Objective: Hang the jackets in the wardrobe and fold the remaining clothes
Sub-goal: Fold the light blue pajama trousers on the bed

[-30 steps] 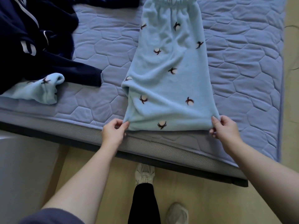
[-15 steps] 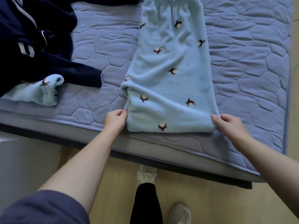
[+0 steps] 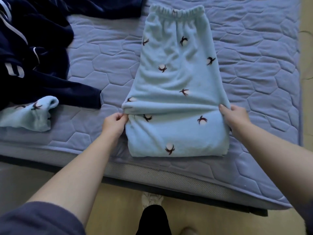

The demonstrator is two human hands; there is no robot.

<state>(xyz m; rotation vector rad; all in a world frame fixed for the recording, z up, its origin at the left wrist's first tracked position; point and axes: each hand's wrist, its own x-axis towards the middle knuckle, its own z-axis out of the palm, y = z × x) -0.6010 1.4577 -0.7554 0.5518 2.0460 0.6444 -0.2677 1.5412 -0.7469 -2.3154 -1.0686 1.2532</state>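
Quilted blue mattress (image 3: 254, 82) fills most of the frame and serves as the folding bed.

Heap of navy jackets (image 3: 33, 56) in the upper left, not yet hung. Leave for later.

Pale blue fleece pyjama trousers (image 3: 177, 73) at centre frame, already halved lengthwise, elastic waistband at top centre. Lower part doubled up toward the waistband, crease near the mattress's near edge. Ridge of bunched fleece across the middle, just above the raised edge.

Matching pale blue fleece piece (image 3: 28, 116) at mid-left, crumpled, partly under the navy heap. Probably next to fold.

Left hand (image 3: 114, 123) pinching the left end of the raised edge. Right hand (image 3: 236, 118) gripping the right end, fingers curled over the top.

To do this fold well:
- Lift the edge slightly clear of the ridge instead of ploughing into it.
- Keep both ends level so the edge lands square to the side seams.
- Aim for the waistband or just short of it.
- Press flat before letting go; thick fleece likely to spring back.
- Mind the near crease: close to the mattress edge, could slide off.
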